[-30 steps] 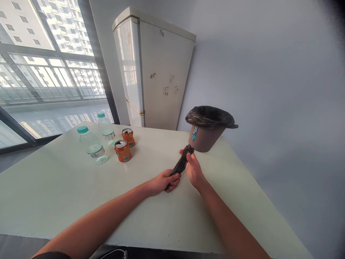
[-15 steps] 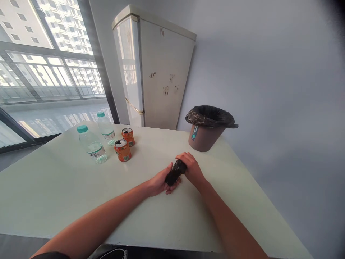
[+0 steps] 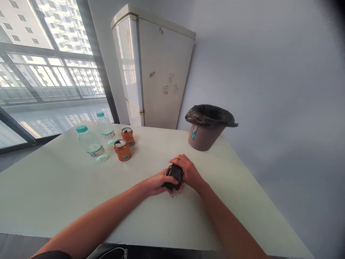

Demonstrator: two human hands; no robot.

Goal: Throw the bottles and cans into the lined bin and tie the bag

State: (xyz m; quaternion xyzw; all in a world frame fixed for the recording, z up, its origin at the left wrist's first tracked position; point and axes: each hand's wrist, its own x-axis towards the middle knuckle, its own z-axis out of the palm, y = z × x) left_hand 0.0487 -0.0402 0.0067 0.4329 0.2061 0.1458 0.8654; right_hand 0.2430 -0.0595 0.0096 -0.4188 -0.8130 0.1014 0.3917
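Both my hands meet at the middle of the white table (image 3: 54, 187) around a black plastic bag (image 3: 174, 174) folded into a small wad. My left hand (image 3: 159, 184) grips the wad from the left and below, fingers curled round it. My right hand (image 3: 187, 171) covers it from the right and above, fingers bent over its top. The wad rests low, at the table surface.
A brown bin (image 3: 203, 136) lined with a black bag stands at the back right of the table. Two clear bottles (image 3: 91, 144) (image 3: 105, 127) with teal caps and two orange cans (image 3: 122, 150) (image 3: 128, 136) stand at the back left. A white fridge (image 3: 153, 68) stands behind, a window on the left.
The black bag was a long strip stretched between my hands; it has been folded down into a compact wad. My right hand has come toward me and down onto it.
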